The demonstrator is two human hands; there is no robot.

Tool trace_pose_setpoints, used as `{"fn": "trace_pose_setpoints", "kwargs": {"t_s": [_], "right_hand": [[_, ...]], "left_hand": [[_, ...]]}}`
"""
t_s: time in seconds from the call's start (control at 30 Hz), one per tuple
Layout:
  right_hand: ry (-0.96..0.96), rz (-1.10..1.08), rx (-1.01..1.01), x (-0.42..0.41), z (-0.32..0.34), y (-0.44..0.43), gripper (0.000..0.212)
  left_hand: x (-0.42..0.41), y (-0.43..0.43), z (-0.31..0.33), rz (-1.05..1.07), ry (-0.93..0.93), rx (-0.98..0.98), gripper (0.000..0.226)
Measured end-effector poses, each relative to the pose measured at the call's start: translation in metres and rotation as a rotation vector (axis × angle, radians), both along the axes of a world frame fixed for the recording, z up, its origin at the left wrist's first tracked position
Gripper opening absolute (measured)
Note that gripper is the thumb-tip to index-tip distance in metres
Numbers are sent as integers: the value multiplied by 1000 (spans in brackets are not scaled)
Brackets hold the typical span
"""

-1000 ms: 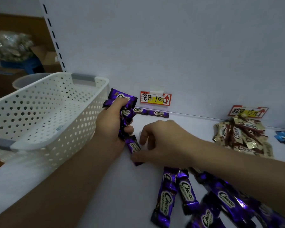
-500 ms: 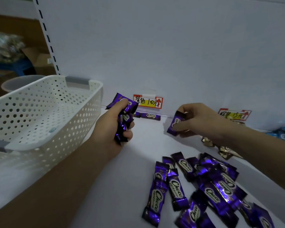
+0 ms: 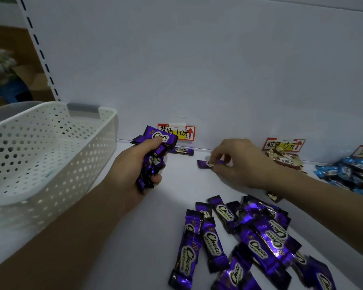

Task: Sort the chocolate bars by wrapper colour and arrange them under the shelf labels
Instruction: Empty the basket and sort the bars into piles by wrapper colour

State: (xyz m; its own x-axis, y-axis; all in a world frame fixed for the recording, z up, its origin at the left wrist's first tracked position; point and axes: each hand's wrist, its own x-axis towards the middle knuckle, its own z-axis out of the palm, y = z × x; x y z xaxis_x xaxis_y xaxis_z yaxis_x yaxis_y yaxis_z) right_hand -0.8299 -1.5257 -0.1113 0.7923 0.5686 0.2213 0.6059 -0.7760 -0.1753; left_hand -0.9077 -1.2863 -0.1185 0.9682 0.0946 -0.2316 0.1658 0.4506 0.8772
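My left hand point(image 3: 142, 164) grips a bunch of purple chocolate bars point(image 3: 157, 141) upright, just below the purple label point(image 3: 176, 132) on the back wall. One purple bar point(image 3: 181, 151) lies flat against the wall under that label. My right hand point(image 3: 241, 162) pinches another purple bar point(image 3: 203, 163) that lies on the white shelf point(image 3: 176, 191), to the right of the first. A loose heap of purple bars point(image 3: 249, 233) is spread at the front right. Brown and gold bars point(image 3: 284, 159) are piled under the brown label point(image 3: 283, 144). Blue bars point(image 3: 352, 172) lie at the far right.
A white perforated basket point(image 3: 50, 155) with grey handles stands on the shelf at the left, close to my left forearm. One stray brown bar point(image 3: 274, 196) peeks out under my right forearm. A slotted shelf upright point(image 3: 40, 51) runs up the back left.
My right hand carried one purple bar from the front of the shelf to the back and set it down on the shelf to the right of the bar under the purple label. My left hand barely moved.
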Motion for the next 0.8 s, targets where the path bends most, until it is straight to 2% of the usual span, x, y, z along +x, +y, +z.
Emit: {"fn": "trace_pose_setpoints", "kwargs": {"t_s": [0.27,0.8], "right_hand": [[-52,-101,99,23,-14,12,11],[-76,-137,110,23,-19,18,14]], "left_hand": [[1,2,0,22,15,9,19],[5,-1,-1,53,56,115,18]]}}
